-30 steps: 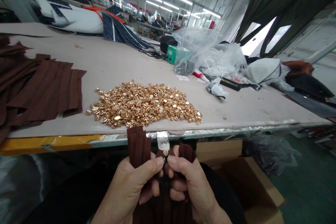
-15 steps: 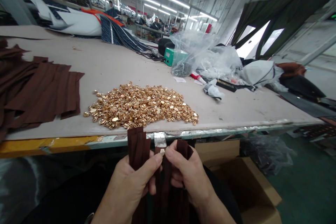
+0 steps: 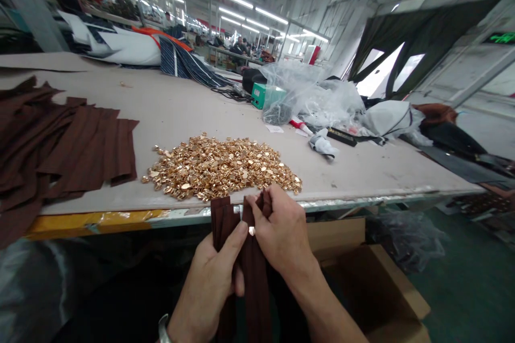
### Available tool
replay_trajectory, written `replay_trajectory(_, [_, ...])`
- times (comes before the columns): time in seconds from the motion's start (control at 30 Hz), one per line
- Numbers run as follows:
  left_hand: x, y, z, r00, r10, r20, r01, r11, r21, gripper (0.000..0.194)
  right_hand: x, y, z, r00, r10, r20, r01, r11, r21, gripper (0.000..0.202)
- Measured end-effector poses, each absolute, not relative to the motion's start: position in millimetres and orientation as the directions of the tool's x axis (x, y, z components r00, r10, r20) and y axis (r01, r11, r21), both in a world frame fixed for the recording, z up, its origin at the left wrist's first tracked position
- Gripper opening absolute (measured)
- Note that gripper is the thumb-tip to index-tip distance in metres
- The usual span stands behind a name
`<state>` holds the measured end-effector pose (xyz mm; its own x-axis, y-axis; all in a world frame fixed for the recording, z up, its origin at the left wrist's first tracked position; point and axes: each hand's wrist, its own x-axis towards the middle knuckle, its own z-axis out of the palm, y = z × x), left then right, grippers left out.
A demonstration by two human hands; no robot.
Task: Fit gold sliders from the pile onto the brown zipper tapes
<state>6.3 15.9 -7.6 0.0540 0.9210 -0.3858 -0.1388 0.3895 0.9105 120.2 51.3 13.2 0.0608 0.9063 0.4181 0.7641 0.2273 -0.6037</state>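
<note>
"Head camera first: how do your hands stand now?"

"Your left hand is almost closed, with its thumb pressed over a bundle of brown strips. Your right hand is closed also; its fingertips pinch the upper part of a hanging strip, which is in front of you, before the table."

"And the small metal piece?"

"It shows between your hands, at the hanging strip, just beside your left thumb. Whether a finger touches it, I cannot tell."

"How do you handle this well?"

"As I judge, you are working the metal piece on the strip. Hold the strip flat and tight close to the piece, keep the piece straight, and pull along the strip without twisting. Let the bundle rest in your palm, so that the thumb is free to steady."

"Which containers are near you?"

"A cardboard box stands open below the table, to your right; its inside is dark, so I cannot tell the contents. Clear plastic lies crumpled on the table, and what it contains is also unclear. The heap of gold-coloured pieces lies loose, without container, so do not brush its near side with your fingers."
</note>
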Motion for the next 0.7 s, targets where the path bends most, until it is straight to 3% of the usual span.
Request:
replay_trajectory(0.03, [7.4, 17.9, -7.2, 0.047, 0.914, -0.404, -0.176, 0.406, 0.897, 0.040, 118.8, 56.1, 15.9, 0.071, 0.886, 0.458, 0.794, 0.228, -0.563, 0.020])
replay_trajectory(0.1, [8.9, 21.1, -5.8, 0.028, 0.907, -0.421, -0.235, 0.415, 0.879, 0.037, 117.1, 61.9, 21.2, 0.072, 0.884, 0.463, 0.762, 0.250, -0.598, 0.017])
replay_trajectory(0.23, [11.2, 19.9, -5.8, 0.053, 0.901, -0.430, -0.301, 0.425, 0.854, 0.036, 118.6, 54.0, 26.4, -0.070, 0.956, 0.283, 0.483, 0.281, -0.829, 0.008])
replay_trajectory(0.33, [13.7, 11.7, -11.1, 0.090, 0.907, -0.411, -0.286, 0.419, 0.862, 0.035, 125.3, 41.0, 24.6, -0.187, 0.968, 0.168, 0.351, 0.225, -0.909, 0.015])
replay_trajectory(0.47, [13.3, 1.5, -19.1, 0.165, 0.914, -0.371, -0.244, 0.403, 0.882, 0.038, 141.0, 34.9, 22.8, -0.165, 0.985, 0.041, 0.231, 0.079, -0.970, 0.025])
replay_trajectory(0.53, [9.8, 0.2, -21.3, 0.173, 0.910, -0.376, -0.235, 0.409, 0.882, 0.039, 147.2, 39.0, 24.5, -0.074, 0.996, 0.055, 0.277, 0.073, -0.958, 0.030])
replay_trajectory(0.6, [5.3, 1.0, -22.9, 0.186, 0.903, -0.387, -0.233, 0.423, 0.876, 0.040, 149.1, 47.2, 27.5, 0.024, 0.986, 0.165, 0.417, 0.140, -0.898, 0.025])
replay_trajectory(0.7, [-0.2, 3.0, -26.1, 0.210, 0.894, -0.397, -0.239, 0.440, 0.865, 0.041, 144.0, 63.6, 31.6, 0.026, 0.940, 0.341, 0.759, 0.204, -0.618, 0.018])
